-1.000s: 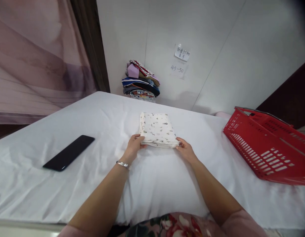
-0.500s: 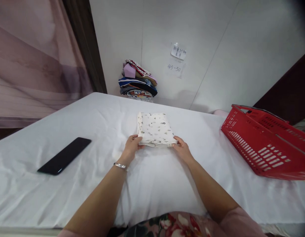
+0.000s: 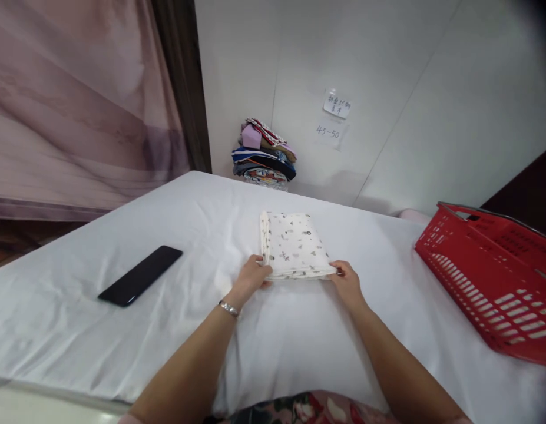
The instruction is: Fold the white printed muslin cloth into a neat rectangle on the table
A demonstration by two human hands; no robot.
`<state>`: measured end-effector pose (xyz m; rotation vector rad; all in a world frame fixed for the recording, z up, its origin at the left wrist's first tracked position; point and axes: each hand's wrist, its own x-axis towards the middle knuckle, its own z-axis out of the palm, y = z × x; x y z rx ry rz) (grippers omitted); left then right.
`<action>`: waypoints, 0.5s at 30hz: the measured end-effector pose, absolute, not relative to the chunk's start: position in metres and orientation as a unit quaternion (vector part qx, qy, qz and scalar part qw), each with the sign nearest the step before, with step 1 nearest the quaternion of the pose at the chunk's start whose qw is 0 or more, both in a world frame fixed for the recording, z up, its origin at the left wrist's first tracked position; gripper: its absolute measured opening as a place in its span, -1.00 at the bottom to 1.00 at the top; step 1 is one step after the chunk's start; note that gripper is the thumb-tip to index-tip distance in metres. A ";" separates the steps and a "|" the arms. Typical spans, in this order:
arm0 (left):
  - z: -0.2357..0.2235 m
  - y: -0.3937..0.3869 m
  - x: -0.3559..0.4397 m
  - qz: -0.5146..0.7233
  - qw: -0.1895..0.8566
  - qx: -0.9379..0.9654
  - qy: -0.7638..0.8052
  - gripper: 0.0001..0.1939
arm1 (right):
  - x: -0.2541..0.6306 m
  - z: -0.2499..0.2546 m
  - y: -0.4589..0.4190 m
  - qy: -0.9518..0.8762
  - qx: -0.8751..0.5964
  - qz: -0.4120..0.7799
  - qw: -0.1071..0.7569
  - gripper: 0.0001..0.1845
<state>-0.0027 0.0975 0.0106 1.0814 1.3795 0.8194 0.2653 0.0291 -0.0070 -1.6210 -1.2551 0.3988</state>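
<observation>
- Head view: a folded white printed cloth is lying mid-bench, nearer the far edge than the near one.
- The left hand is holding the cloth's near-left corner, thumb on top and fingers tucked beneath.
- The right hand is pinching the near-right corner in a narrow grip.
- A black device is lying toward the bench's left edge, well apart from the cloth; a red basket is standing toward the right end.
- Layers are showing along the cloth's near edge; catching only the upper ones could let the lower ones slide out and skew the fold.
- Uneven pulling at the two corners could twist the cloth or open a flap.
- The white sheet is wrinkling on the left; fingers snagging it could drag it along.
</observation>
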 end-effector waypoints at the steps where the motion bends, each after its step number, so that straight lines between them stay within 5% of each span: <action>1: 0.008 0.095 -0.005 0.346 0.566 0.464 0.587 -0.56 | 0.266 -0.008 0.025 -0.530 -0.665 0.161 0.501 -0.72; 5: 0.006 0.077 -0.011 0.323 0.553 0.495 0.587 -0.56 | 0.274 -0.012 0.009 -0.564 -0.661 0.173 0.465 -0.72; 11: 0.015 0.059 -0.011 0.258 0.501 0.570 0.599 -0.61 | 0.298 0.012 0.006 -0.628 -0.682 0.230 0.298 -0.64; 15: 0.021 0.057 -0.011 0.252 0.479 0.589 0.600 -0.60 | 0.281 0.050 0.028 -0.664 -0.651 0.201 0.307 -0.56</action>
